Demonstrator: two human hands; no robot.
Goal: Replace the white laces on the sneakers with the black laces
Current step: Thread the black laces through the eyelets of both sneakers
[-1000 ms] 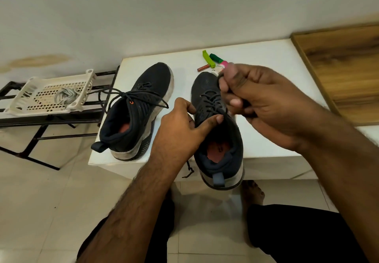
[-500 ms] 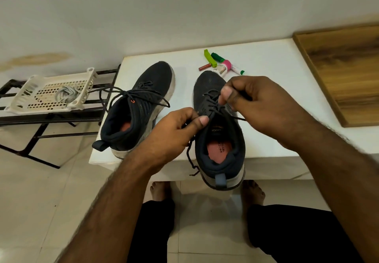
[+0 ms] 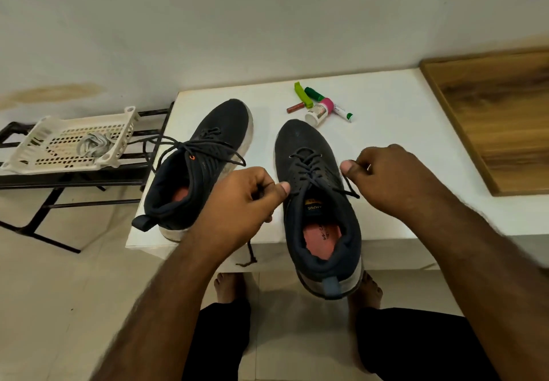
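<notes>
Pinching one end of the black lace (image 3: 312,169) each, both hands are clenched over the right shoe (image 3: 319,202): the left hand (image 3: 240,202) at the shoe's left side, with a loose lace tail hanging below it past the table (image 3: 386,119) edge, and the right hand (image 3: 392,178) at the shoe's right side, where a short lace end shows just under the thumb. That lace is threaded through the shoe's eyelets, and the shoe's heel overhangs the near edge of the table. Left of it stands the left shoe (image 3: 205,161), also fitted with a black lace, its ends lying loose across the tongue and off to the left. Beyond the shoes, at the far side of the table, lie a few small tubes and a bottle (image 3: 319,110). Further left, a white basket (image 3: 68,143) on a black rack (image 3: 74,178) holds the white laces (image 3: 92,146). A wooden board (image 3: 499,113) lies at the far right.
</notes>
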